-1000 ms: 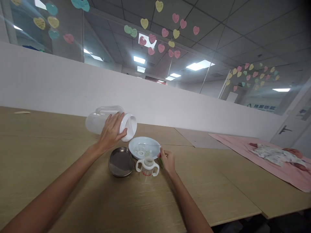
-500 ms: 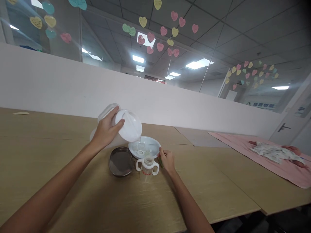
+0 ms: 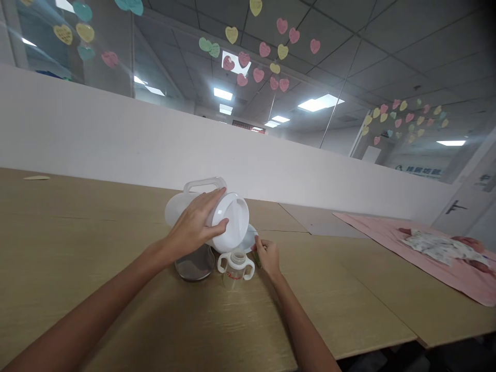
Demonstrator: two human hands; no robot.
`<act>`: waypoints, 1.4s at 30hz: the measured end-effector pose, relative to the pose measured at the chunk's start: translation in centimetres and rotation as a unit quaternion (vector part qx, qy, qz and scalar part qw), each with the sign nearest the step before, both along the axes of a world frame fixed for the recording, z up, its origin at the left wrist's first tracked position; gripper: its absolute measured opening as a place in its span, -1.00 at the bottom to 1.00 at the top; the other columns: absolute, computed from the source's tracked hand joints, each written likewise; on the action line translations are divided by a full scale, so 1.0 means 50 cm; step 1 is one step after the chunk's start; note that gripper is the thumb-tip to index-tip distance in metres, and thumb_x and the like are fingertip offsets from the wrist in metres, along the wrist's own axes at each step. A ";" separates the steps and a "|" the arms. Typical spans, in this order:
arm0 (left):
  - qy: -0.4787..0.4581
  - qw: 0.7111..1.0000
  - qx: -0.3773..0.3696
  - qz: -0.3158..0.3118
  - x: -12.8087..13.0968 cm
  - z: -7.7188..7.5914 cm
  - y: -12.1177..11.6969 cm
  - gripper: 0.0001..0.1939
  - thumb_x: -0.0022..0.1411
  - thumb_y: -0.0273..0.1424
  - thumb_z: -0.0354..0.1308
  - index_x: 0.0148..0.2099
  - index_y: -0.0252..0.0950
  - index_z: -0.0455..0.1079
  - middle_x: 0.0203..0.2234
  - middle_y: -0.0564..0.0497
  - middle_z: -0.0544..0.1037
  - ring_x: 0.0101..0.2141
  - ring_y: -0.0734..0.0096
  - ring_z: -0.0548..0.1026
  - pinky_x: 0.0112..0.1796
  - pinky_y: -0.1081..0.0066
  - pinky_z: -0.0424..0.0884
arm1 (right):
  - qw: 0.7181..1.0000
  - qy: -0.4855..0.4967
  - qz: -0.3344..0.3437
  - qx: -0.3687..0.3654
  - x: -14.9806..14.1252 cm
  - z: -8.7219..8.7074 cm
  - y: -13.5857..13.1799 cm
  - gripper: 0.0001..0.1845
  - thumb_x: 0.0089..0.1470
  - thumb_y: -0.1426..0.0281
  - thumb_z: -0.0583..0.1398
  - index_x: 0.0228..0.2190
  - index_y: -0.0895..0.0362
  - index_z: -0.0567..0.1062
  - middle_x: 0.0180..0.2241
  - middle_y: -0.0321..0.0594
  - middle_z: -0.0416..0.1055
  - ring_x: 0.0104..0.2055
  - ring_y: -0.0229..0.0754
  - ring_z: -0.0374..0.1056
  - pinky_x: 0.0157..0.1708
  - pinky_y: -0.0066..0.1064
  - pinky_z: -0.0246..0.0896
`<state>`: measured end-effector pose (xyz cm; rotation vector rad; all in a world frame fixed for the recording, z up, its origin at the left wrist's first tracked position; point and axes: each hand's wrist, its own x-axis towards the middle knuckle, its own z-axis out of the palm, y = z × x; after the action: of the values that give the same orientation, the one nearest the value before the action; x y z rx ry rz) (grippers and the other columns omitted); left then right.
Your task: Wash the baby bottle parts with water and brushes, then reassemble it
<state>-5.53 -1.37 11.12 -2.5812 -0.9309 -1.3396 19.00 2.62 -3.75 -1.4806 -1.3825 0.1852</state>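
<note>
The left hand (image 3: 196, 222) tips the lidded jug (image 3: 176, 206) over the bowl (image 3: 250, 238), whose right edge the right hand (image 3: 268, 257) pinches, and tipping more looks to need care behind the open baby bottle (image 3: 233, 277).

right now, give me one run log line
left hand: gripping tilted pitcher | right hand: at rim of bowl | two-handled bottle: upright, uncapped | metal tray: partly hidden
</note>
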 end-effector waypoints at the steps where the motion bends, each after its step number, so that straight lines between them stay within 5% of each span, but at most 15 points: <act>1: 0.004 1.000 0.001 -0.001 0.001 -0.002 0.000 -0.41 0.16 -0.24 -0.02 0.22 -0.27 0.05 0.13 -0.08 0.25 0.09 0.16 0.23 0.06 0.18 0.18 | 1.000 0.001 0.001 -0.003 0.000 0.000 0.000 -0.34 0.06 0.00 -0.06 -0.70 0.23 0.47 -0.67 -0.17 0.39 -0.59 -0.26 0.27 -0.52 -0.49 0.02; 42: 0.027 0.998 0.052 -0.012 0.000 -0.008 -0.003 -0.37 0.17 -0.24 -0.01 0.26 -0.22 -0.03 0.17 -0.06 0.18 0.15 0.15 0.14 0.13 0.13 0.09 | 1.000 -0.003 0.007 -0.004 -0.002 0.003 -0.001 -0.32 0.05 -0.02 -0.06 -0.71 0.24 0.47 -0.66 -0.18 0.40 -0.59 -0.27 0.27 -0.51 -0.48 0.02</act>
<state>-5.51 -1.54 10.71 -2.5456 -0.8016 -1.2803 18.92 2.58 -3.60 -1.4789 -1.3987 0.1952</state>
